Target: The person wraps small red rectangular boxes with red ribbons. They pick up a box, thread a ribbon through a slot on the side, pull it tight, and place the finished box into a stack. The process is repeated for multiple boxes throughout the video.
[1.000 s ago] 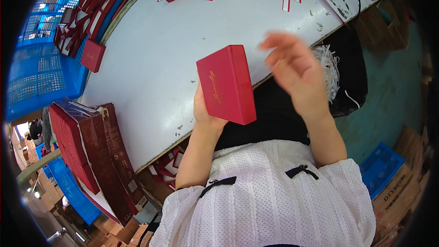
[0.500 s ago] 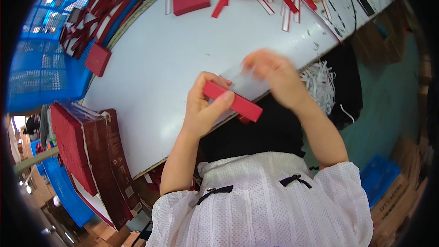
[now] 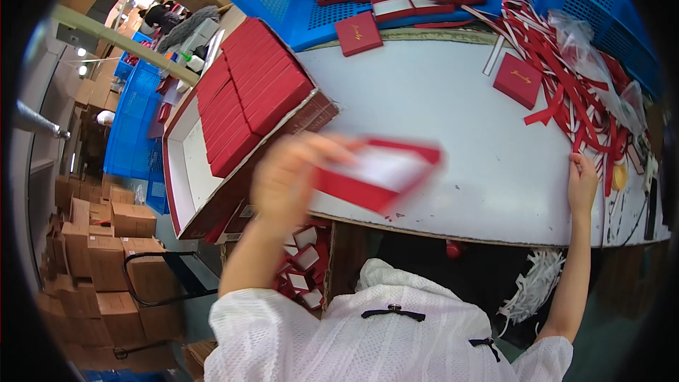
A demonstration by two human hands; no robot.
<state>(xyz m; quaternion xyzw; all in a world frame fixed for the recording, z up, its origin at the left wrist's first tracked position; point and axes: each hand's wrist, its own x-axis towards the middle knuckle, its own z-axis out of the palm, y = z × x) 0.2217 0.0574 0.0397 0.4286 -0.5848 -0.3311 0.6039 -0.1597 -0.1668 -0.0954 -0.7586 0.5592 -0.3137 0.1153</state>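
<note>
My left hand [image 3: 286, 177], smeared by motion, grips a red box part [image 3: 361, 187] with a white inside. It is tilted above the near left part of the white table [image 3: 424, 113], beside a large carton. My right hand [image 3: 583, 187] reaches to the table's right side. Its fingers are closed in a pinch at the lower ends of a pile of red and white ribbons [image 3: 573, 102], on what looks like a ribbon end. A red lidded box [image 3: 518, 80] with gold lettering lies left of the ribbons. Another red box [image 3: 358, 34] lies at the table's far edge.
The open carton [image 3: 185, 163] at the left holds rows of red boxes [image 3: 254, 85]. Blue crates [image 3: 276, 0] with red box parts stand behind the table. White shredded paper [image 3: 532, 286] lies below the table edge at right. Cardboard boxes [image 3: 109, 262] are stacked at lower left.
The view has swung left toward the carton. My left hand has carried the red box part leftward, its white inside now showing. My right hand has moved from beside it to the ribbons.
</note>
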